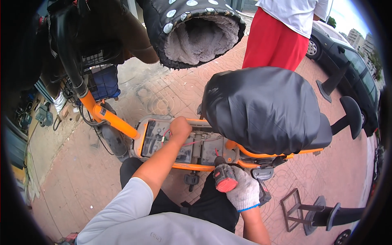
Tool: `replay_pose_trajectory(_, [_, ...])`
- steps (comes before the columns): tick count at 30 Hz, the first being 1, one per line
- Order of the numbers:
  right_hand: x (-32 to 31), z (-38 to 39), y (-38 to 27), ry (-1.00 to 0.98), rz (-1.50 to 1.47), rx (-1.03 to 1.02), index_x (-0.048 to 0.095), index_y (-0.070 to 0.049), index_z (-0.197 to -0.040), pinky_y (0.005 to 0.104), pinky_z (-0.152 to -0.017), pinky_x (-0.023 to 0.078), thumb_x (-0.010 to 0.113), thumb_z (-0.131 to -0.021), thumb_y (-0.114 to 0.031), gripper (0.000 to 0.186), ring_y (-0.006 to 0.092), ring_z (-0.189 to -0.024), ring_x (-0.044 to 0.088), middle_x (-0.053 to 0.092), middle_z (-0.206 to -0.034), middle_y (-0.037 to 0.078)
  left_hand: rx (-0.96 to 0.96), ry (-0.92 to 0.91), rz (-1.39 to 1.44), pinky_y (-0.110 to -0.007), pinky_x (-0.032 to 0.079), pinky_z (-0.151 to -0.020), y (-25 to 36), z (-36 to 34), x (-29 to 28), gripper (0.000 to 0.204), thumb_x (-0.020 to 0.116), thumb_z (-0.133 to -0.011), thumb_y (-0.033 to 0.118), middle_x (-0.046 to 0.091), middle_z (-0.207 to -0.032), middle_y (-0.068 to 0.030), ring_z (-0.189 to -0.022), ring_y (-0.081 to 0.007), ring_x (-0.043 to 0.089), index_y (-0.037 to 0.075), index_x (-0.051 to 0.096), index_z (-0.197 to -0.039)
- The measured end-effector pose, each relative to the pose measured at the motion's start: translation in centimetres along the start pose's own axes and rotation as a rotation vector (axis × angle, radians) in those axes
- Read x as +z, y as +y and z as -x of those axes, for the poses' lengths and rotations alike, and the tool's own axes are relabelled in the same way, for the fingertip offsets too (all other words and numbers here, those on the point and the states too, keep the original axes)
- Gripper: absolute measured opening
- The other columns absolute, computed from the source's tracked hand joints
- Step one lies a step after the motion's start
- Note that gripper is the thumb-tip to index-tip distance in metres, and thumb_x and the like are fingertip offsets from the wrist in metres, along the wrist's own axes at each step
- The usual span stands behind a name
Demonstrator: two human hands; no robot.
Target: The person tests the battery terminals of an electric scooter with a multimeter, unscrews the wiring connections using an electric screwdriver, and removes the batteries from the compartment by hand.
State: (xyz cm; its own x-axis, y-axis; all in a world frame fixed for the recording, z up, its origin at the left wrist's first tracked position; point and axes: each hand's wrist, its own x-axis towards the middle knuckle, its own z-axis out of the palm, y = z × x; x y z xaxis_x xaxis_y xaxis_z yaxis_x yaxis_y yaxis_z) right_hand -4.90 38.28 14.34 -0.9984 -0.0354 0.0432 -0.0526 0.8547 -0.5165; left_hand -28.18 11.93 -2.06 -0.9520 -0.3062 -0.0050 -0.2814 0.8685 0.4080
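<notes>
My right hand (246, 190), in a pale knit work glove with a blue cuff edge, grips a cordless drill (224, 179) with a dark body and a red rear end. The drill's nose points away from me, at the near right edge of an orange electric scooter's frame (192, 167). My bare left hand (180, 128) is closed in a fist above the open floor compartment of the scooter. What it holds, if anything, is hidden. A thin red wire (190, 143) runs beside that hand. In the compartment sit dark box-like batteries (153, 134) and a metal bracket (197, 151).
A black-covered seat (261, 110) rises right of the compartment. A polka-dot handlebar muff (196, 36) overhangs from above. The orange steering column (110, 116) stands left. A person in red trousers (271, 38) stands beyond, near a dark car (347, 61). A metal frame (296, 210) lies at lower right.
</notes>
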Motion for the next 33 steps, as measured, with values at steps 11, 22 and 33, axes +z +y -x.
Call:
replay_pose_trajectory(11, [0.5,0.2,-0.3,0.054,0.019,-0.046,0.074,-0.008,-0.117,0.0420,-0.079,0.060,0.078,-0.085,-0.024,0.035,0.0372,-0.092,0.075,0.076,-0.101,0.019,-0.112,0.139,0.188,-0.048,0.059,-0.082,-2.4,-0.3,0.7,0.027,0.079,-0.076,0.023,0.074,-0.093,-0.0286,-0.092,-0.0453,0.074,-0.002,0.079,-0.088])
replay_pose_trajectory(22, [-0.3,-1.1,1.1,-0.077,-0.073,-0.050,0.071,-0.005,-0.122,0.0426,-0.086,0.058,0.078,-0.086,-0.016,0.038,0.0408,-0.101,0.073,0.075,-0.107,0.022,-0.359,-0.288,1.357,-0.022,0.036,-0.051,-9.1,16.2,-10.9,0.007,0.074,-0.091,0.006,0.066,-0.077,-0.0025,-0.058,-0.0052,0.049,0.000,0.069,-0.092])
replay_pose_trajectory(33, [-4.8,-3.1,-4.4,-0.131,0.085,-0.279,0.065,-0.002,-0.133,0.0416,-0.095,0.057,0.083,-0.081,-0.018,0.058,0.0364,-0.106,0.074,0.075,-0.117,0.019,-0.590,-0.593,0.374,-0.038,0.058,-0.072,-25.2,25.7,8.4,0.022,0.071,-0.084,0.016,0.076,-0.095,-0.0166,-0.086,-0.0290,0.073,-0.001,0.078,-0.097])
